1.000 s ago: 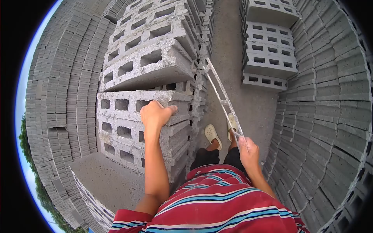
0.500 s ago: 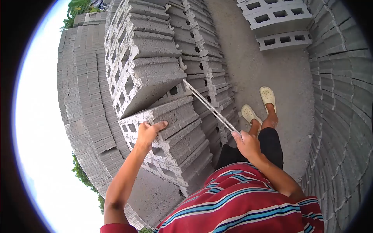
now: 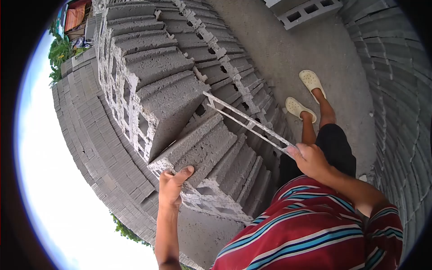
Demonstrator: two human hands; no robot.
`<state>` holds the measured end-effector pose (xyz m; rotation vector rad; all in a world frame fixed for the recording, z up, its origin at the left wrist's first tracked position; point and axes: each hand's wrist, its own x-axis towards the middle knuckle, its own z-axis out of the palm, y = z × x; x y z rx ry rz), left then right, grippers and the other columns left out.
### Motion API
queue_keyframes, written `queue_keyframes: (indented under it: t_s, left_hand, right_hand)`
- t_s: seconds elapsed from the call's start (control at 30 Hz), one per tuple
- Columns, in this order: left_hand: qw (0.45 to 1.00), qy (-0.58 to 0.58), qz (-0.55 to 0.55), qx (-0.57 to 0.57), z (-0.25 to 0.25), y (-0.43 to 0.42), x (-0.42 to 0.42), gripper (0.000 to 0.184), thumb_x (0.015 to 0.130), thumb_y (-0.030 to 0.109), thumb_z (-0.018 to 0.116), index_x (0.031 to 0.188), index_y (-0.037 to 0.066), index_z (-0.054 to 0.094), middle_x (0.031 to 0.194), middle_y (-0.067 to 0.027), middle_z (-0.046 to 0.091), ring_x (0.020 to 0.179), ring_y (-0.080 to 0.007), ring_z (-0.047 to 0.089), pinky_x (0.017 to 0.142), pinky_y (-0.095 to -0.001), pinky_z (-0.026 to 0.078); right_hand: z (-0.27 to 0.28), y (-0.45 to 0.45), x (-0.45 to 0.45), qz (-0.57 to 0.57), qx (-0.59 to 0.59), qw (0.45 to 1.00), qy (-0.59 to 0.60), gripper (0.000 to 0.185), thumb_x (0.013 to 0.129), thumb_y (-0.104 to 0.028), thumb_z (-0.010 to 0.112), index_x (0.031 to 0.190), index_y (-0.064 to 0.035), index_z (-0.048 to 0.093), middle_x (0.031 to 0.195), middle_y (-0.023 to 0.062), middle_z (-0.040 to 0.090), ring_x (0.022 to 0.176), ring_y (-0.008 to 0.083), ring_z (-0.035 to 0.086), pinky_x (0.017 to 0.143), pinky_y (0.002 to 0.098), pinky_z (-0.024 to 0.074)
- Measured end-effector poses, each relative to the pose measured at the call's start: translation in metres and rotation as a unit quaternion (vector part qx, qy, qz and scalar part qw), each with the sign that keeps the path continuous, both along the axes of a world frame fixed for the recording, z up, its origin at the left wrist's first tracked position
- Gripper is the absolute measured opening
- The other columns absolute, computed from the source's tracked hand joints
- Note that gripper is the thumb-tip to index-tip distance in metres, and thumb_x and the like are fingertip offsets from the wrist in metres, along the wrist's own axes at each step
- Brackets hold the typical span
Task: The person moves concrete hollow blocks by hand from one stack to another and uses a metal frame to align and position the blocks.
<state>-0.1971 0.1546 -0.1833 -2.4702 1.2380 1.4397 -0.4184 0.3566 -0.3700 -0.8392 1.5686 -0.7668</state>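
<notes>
My left hand (image 3: 172,186) grips the outer end of a grey hollow concrete block (image 3: 193,146), with its thumb on the rough side and its fingers curled over the end. This block leans at an angle against the row of blocks behind it, a narrow wedge gap between. My right hand (image 3: 309,157) is closed round the near end of a narrow, ladder-shaped frame (image 3: 249,122) with two pale, crusted rails and short crosspieces. The frame's far end meets the stack near the gap. More hollow blocks (image 3: 234,171) lie close under my left hand.
A long row of stacked blocks (image 3: 148,58) runs away from me, with a tall block wall (image 3: 103,148) beyond it. Another curved block stack (image 3: 396,103) rises at the right. Loose blocks (image 3: 310,11) sit on the concrete ground (image 3: 270,40). My feet wear cream clogs (image 3: 310,81).
The view has turned and shifted, so the stacks appear tilted. The ladder-shaped frame now shows more of its width. Both hands keep their holds.
</notes>
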Motion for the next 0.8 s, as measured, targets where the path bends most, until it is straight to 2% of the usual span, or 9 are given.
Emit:
queue_keyframes:
  t_s: [0.13, 0.23, 0.33, 0.43, 0.53, 0.63, 0.67, 0.8]
  left_hand:
    - [1.0, -0.002, -0.008, -0.01, -0.001, 0.0, -0.01, 0.041, 0.071, 0.005, 0.066, 0.107, -0.009, 0.053, 0.097, -0.0171, 0.062, 0.081, -0.0244, 0.063, 0.074, -0.0351, 0.052]
    - [1.0, 0.015, -0.007, -0.005, -0.001, 0.003, -0.008, 0.042, 0.07, 0.006, 0.066, 0.108, -0.009, 0.053, 0.099, -0.017, 0.062, 0.086, -0.0245, 0.062, 0.079, -0.0351, 0.049]
    - [1.0, 0.007, -0.024, -0.018, -0.002, 0.004, -0.014, 0.041, 0.07, 0.007, 0.066, 0.106, -0.01, 0.054, 0.099, -0.0167, 0.062, 0.087, -0.0241, 0.062, 0.082, -0.0347, 0.048]
    - [1.0, -0.006, -0.029, -0.008, 0.004, 0.009, -0.018, 0.039, 0.07, 0.008, 0.066, 0.103, -0.011, 0.056, 0.098, -0.0164, 0.062, 0.088, -0.0239, 0.061, 0.083, -0.0341, 0.047]
    - [0.999, -0.01, -0.037, -0.017, 0.001, 0.008, -0.009, 0.037, 0.07, 0.009, 0.066, 0.101, -0.011, 0.057, 0.097, -0.0161, 0.063, 0.088, -0.0236, 0.061, 0.083, -0.0333, 0.047]
    - [0.998, -0.026, -0.047, -0.037, 0.0, 0.008, -0.013, 0.036, 0.071, 0.01, 0.067, 0.099, -0.01, 0.058, 0.096, -0.0158, 0.063, 0.086, -0.0228, 0.061, 0.081, -0.0319, 0.047]
    - [0.996, -0.043, -0.067, -0.044, 0.0, 0.007, -0.012, 0.034, 0.071, 0.01, 0.068, 0.097, -0.01, 0.059, 0.095, -0.0148, 0.063, 0.085, -0.0219, 0.061, 0.081, -0.0314, 0.046]
    - [1.0, -0.014, -0.018, -0.005, 0.001, 0.005, -0.006, 0.031, 0.071, 0.008, 0.068, 0.095, -0.01, 0.059, 0.094, -0.0144, 0.063, 0.088, -0.0208, 0.06, 0.084, -0.0317, 0.044]
  right_hand:
    - [0.012, -0.004, 0.002, -0.078, -0.006, 0.995, -0.057, 0.043, 0.091, -0.033, 0.048, 0.066, 0.0016, 0.051, 0.05, 0.0192, 0.05, 0.048, 0.0381, 0.054, 0.044, 0.0443, 0.0398]
    - [0.0, 0.006, 0.016, -0.087, -0.027, 0.992, -0.088, 0.041, 0.091, -0.031, 0.049, 0.066, 0.0017, 0.051, 0.049, 0.0192, 0.05, 0.048, 0.0381, 0.054, 0.042, 0.043, 0.0387]
    - [-0.007, 0.009, 0.021, -0.053, -0.017, 0.997, -0.045, 0.041, 0.091, -0.031, 0.049, 0.067, 0.0015, 0.052, 0.05, 0.0201, 0.05, 0.049, 0.0386, 0.055, 0.042, 0.0422, 0.0383]
    - [0.008, 0.004, 0.016, -0.139, -0.023, 0.987, -0.074, 0.041, 0.091, -0.031, 0.049, 0.067, 0.0014, 0.052, 0.051, 0.0211, 0.05, 0.05, 0.0392, 0.055, 0.042, 0.0426, 0.039]
    - [0.003, 0.009, 0.023, -0.147, -0.039, 0.985, -0.082, 0.04, 0.091, -0.031, 0.05, 0.068, 0.0015, 0.053, 0.052, 0.0212, 0.051, 0.051, 0.0397, 0.055, 0.043, 0.0431, 0.0398]
    - [-0.002, 0.005, 0.026, -0.085, -0.021, 0.994, -0.067, 0.038, 0.09, -0.029, 0.051, 0.067, 0.0014, 0.052, 0.052, 0.0212, 0.051, 0.051, 0.0393, 0.055, 0.043, 0.0421, 0.0397]
    - [-0.001, 0.003, 0.023, -0.101, -0.025, 0.992, -0.072, 0.038, 0.09, -0.029, 0.051, 0.067, 0.0015, 0.052, 0.053, 0.0214, 0.051, 0.052, 0.0394, 0.055, 0.044, 0.0423, 0.04]
    - [0.006, 0.008, 0.031, -0.13, -0.044, 0.985, -0.101, 0.04, 0.09, -0.031, 0.051, 0.067, 0.0019, 0.053, 0.055, 0.0222, 0.052, 0.054, 0.0394, 0.056, 0.046, 0.043, 0.041]
